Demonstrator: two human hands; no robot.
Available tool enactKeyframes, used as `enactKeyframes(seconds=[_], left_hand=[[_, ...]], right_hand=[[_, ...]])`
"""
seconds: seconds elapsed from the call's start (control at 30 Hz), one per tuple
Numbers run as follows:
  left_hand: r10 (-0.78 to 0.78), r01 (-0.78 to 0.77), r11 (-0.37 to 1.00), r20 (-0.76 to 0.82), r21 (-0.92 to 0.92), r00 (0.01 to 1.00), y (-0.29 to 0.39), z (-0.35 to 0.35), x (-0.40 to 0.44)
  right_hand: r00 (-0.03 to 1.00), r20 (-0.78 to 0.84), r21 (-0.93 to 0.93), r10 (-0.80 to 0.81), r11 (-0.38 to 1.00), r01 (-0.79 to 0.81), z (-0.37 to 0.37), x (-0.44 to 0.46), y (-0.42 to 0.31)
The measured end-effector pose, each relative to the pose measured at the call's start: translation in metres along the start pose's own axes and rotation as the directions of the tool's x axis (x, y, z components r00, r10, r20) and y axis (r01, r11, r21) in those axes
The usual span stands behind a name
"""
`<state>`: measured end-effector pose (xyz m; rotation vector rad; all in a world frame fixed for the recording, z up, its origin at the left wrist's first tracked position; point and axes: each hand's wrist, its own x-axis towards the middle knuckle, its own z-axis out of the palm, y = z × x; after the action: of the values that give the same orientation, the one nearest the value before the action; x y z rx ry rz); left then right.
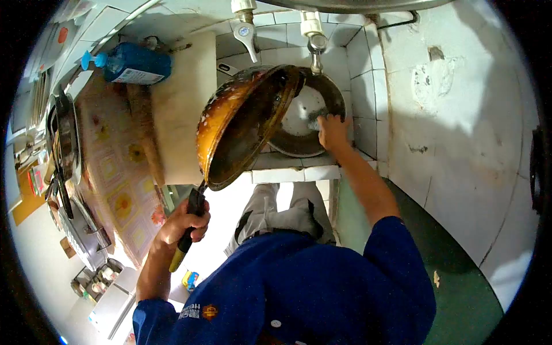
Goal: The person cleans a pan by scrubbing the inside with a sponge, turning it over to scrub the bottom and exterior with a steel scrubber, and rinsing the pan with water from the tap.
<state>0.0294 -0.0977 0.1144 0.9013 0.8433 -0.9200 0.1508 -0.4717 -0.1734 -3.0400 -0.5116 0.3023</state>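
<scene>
My left hand (185, 223) is wrapped round the black and yellow handle of a wok (241, 121). Its burnt orange-brown underside faces left, and the wok is tilted on its side over the sink's left part. My right hand (333, 132) reaches into a round metal basin (337, 98) in the tiled sink, its fingers closed on a grey scouring pad (315, 118). Whitish liquid or a pale bottom shows inside the basin. The wok hides the basin's left part.
Two taps, one with a white lever (245, 40), hang over the sink. A blue pump bottle (138, 63) lies left on the ledge by a pale board (187, 115). A patterned tablecloth (118, 167) covers the left counter. Pans (63, 138) stand at the far left.
</scene>
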Motion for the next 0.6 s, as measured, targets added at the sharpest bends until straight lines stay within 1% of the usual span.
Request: enactKeyframes(seconds=[0.03, 0.07, 0.13, 0.17, 0.23, 0.27, 0.3, 0.33, 0.37, 0.4, 0.43, 0.47, 0.5, 0.53, 0.57, 0.6], left_hand=[[-0.009, 0.010, 0.999, 0.022, -0.032, 1.000, -0.001, -0.002, -0.001], [-0.003, 0.003, 0.999, 0.020, -0.034, 1.000, -0.003, -0.004, -0.002], [-0.003, 0.010, 0.991, 0.053, -0.134, 0.999, -0.008, -0.007, -0.003], [0.000, 0.006, 0.990, 0.048, -0.142, 0.999, -0.011, -0.009, -0.004], [0.020, -0.009, 0.985, 0.058, -0.172, 0.998, -0.018, -0.013, -0.005], [0.007, 0.012, 0.975, 0.085, -0.222, 0.996, -0.023, -0.018, -0.005], [0.015, -0.008, 0.972, 0.029, -0.234, 0.999, -0.025, -0.014, -0.009], [0.018, -0.010, 0.965, 0.026, -0.262, 1.000, -0.029, -0.015, -0.012], [0.023, -0.016, 0.958, 0.024, -0.287, 0.999, -0.033, -0.018, -0.014], [0.017, -0.021, 0.953, -0.015, -0.302, 1.000, -0.036, -0.017, -0.016], [0.004, -0.023, 0.965, -0.072, -0.259, 0.997, -0.036, -0.013, -0.019], [0.009, -0.025, 0.956, -0.058, -0.293, 0.998, -0.041, -0.015, -0.019], [0.012, -0.026, 0.946, -0.045, -0.324, 0.999, -0.047, -0.019, -0.020], [0.007, -0.025, 0.938, -0.053, -0.346, 0.999, -0.053, -0.021, -0.021], [-0.001, -0.020, 0.930, -0.059, -0.367, 0.998, -0.058, -0.023, -0.022], [0.024, -0.026, 0.911, -0.009, -0.412, 1.000, -0.064, -0.027, -0.022]], right_hand=[[0.997, -0.010, -0.035, -0.077, 0.996, 0.077, 0.003, -0.002, -0.002], [0.997, -0.014, -0.036, -0.082, 0.996, 0.082, 0.005, -0.003, -0.003], [0.981, 0.137, -0.158, -0.137, 0.975, 0.158, 0.002, 0.005, -0.008], [0.980, 0.138, -0.158, -0.147, 0.973, 0.168, 0.010, 0.011, -0.007], [0.973, 0.190, -0.200, -0.132, 0.965, 0.170, 0.021, 0.024, -0.005], [0.973, 0.184, -0.204, -0.139, 0.963, 0.176, 0.026, 0.037, -0.002], [0.861, 0.475, -0.170, -0.182, 0.941, 0.293, 0.017, 0.050, -0.005], [0.663, 0.721, -0.103, -0.203, 0.914, 0.393, 0.014, 0.060, -0.011], [0.663, 0.719, -0.106, -0.209, 0.910, 0.402, 0.033, 0.063, -0.020], [0.765, 0.537, 0.043, -0.356, 0.917, 0.397, 0.062, 0.061, -0.030], [0.802, 0.431, 0.119, -0.415, 0.907, 0.405, 0.074, 0.069, -0.039], [0.825, 0.318, 0.189, -0.466, 0.885, 0.426, 0.085, 0.077, -0.048], [0.856, 0.137, 0.171, -0.499, 0.863, 0.476, 0.088, 0.096, -0.058], [0.855, -0.049, 0.148, -0.516, 0.843, 0.518, 0.088, 0.115, -0.061], [0.916, -0.073, 0.095, -0.395, 0.911, 0.400, 0.088, 0.141, -0.055], [0.958, -0.100, 0.045, -0.269, 0.960, 0.275, 0.081, 0.157, -0.048]])
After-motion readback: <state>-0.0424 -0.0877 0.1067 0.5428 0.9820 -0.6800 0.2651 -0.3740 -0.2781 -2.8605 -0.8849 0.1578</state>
